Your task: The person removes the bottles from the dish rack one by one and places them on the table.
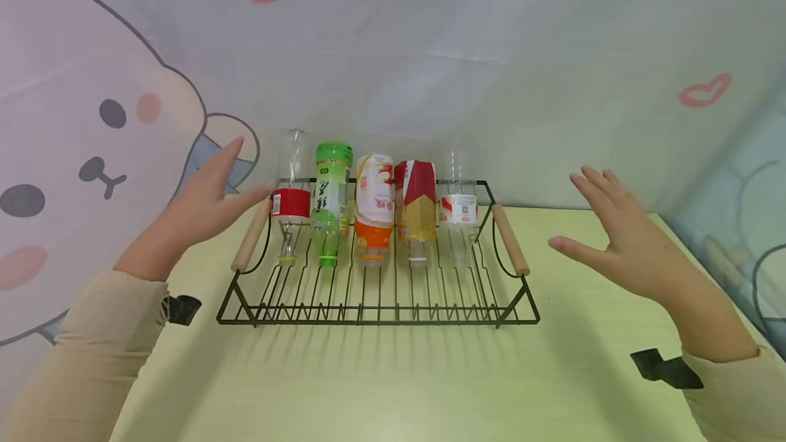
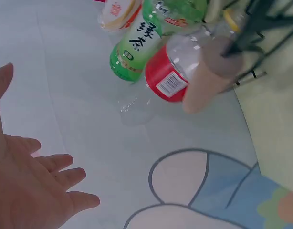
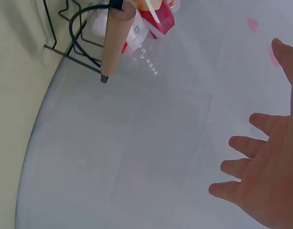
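A black wire rack (image 1: 393,316) with a wooden handle at each side stands on the table. Several bottles lean in it in a row, caps down: a clear one with a red label (image 1: 292,202), a green tea bottle (image 1: 331,189), a white and orange one (image 1: 374,196), a red and gold one (image 1: 417,196), and a clear one with a white label (image 1: 459,210). My left hand (image 1: 205,200) is raised beside the left wooden handle (image 1: 253,234), fingers extended, holding nothing. Right of the right wooden handle (image 1: 510,241), my right hand (image 1: 632,244) hovers with fingers spread and nothing in it.
The pale yellow table (image 1: 393,387) extends in front of the rack and to both sides. Behind it hangs a light cloth (image 1: 467,53) printed with hearts and a cartoon bear. Both sleeves carry a black strap near the wrist.
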Demonstrator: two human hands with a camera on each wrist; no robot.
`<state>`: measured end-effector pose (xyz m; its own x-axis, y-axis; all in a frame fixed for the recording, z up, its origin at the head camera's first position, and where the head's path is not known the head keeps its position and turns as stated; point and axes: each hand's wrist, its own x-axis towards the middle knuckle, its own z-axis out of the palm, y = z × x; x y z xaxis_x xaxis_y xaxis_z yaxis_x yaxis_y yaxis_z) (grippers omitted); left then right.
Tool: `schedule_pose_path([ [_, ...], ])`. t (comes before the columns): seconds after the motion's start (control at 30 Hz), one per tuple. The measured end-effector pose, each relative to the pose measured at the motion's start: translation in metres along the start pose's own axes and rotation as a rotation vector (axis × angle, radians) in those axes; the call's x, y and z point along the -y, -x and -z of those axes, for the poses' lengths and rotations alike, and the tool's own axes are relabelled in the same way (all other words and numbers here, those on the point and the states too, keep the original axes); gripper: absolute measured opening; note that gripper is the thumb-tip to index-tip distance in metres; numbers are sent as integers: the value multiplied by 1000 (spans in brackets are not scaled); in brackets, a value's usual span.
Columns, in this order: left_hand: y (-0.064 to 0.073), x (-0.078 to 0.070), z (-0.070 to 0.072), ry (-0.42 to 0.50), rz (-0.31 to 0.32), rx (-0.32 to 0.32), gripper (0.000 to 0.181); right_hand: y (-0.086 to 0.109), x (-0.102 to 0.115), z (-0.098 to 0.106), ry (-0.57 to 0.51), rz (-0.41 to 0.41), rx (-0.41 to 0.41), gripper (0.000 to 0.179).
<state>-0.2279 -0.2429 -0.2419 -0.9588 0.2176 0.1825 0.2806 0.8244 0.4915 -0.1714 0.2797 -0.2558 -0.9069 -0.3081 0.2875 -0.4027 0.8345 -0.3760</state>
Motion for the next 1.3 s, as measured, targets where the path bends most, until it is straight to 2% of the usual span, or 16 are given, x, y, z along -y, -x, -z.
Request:
schedule_pose_path([
  [0.23,-39,-10,-9,100,54,-37,101,-1,10,-25,-139,7,34,88],
  [0.5,-72,-1,-32,265,154,-113,103,3,7,-63,-207,-23,55,90],
  [0.8,-83,22,-60,387,268,-155,102,15,-1,-93,-239,-56,92,93],
  [0.93,-87,26,-69,515,331,-128,103,19,-5,-101,-247,-78,101,95],
  [1.0,-89,26,-73,549,345,-111,102,21,-6,-104,-252,-92,108,96],
  [1.17,-89,27,-77,495,333,-86,101,22,-6,-109,-269,-76,102,97],
  [1.3,-88,28,-79,490,340,-79,102,23,-5,-112,-275,-49,87,95],
])
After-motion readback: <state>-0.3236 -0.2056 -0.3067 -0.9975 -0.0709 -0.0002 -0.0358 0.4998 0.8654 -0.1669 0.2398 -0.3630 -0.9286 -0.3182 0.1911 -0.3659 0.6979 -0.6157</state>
